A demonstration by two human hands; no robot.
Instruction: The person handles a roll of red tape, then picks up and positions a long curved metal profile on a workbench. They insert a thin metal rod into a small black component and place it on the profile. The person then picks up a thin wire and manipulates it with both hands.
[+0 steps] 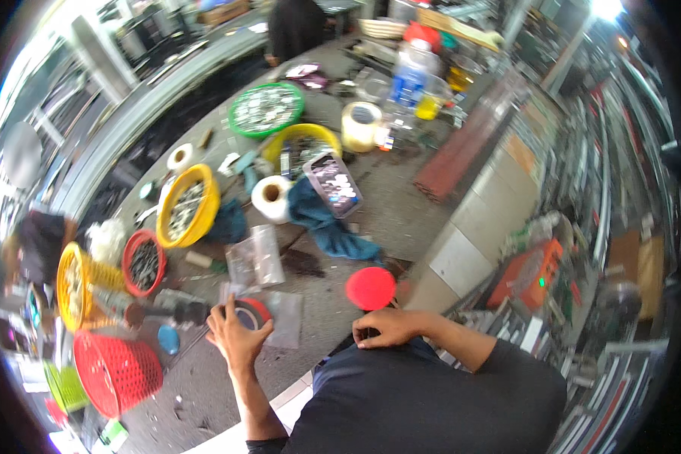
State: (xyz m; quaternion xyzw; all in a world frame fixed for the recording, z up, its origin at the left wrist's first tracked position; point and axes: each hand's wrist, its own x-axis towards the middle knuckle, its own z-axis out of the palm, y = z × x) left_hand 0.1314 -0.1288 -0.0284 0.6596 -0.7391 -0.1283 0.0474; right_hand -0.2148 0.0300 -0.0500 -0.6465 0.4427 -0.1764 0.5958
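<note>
Two hands: left hand (237, 337) (tape roll (251, 312))

left hand (236, 337) raised, right hand (386, 327) curled

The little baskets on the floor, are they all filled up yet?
Looks partly done: the yellow basket, small red basket and green basket hold small metal parts. In hand: the left hand is at a tape roll beside clear bags. Left: the big red basket looks empty.
</note>
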